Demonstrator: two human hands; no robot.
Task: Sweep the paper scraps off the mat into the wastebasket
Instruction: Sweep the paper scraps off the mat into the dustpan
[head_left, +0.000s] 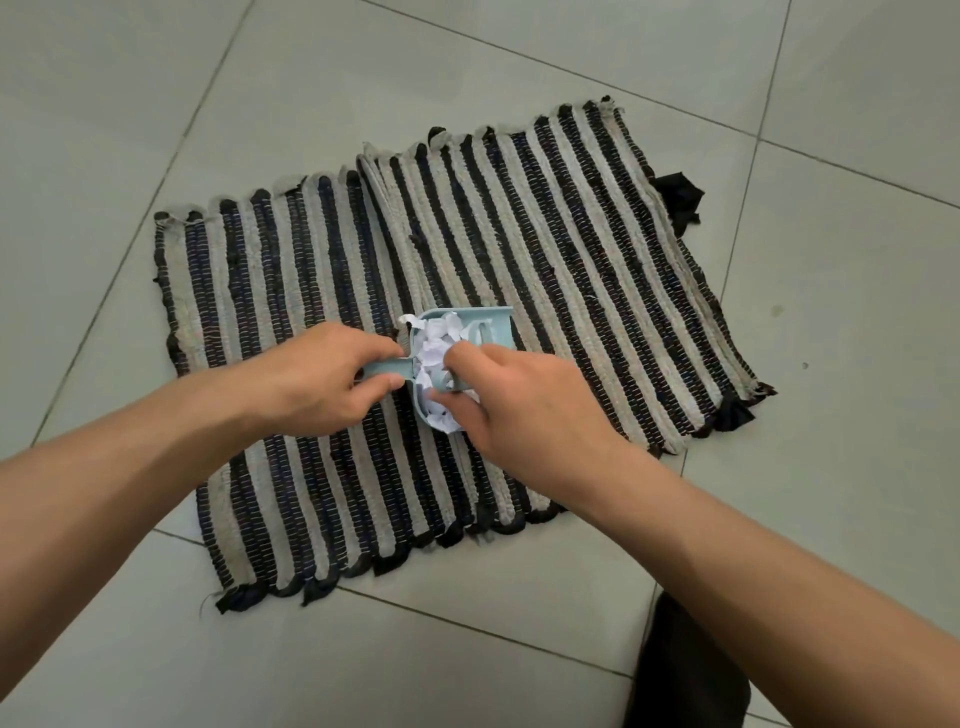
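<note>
A black-and-beige striped woven mat (545, 249) lies on the tiled floor. On its middle rests a small light-blue dustpan (452, 317) heaped with white paper scraps (434, 353). My left hand (317, 379) grips the dustpan's handle from the left. My right hand (524, 410) holds a small light-blue brush (480, 335) against the pan's right side, fingers curled round it, its bristles hidden by the scraps. No wastebasket is in view.
Pale grey floor tiles (156, 104) surround the mat on all sides. A dark cloth-like shape (685, 670) sits at the bottom edge near my right forearm. The mat's far right corner has a frayed black tuft (680, 200).
</note>
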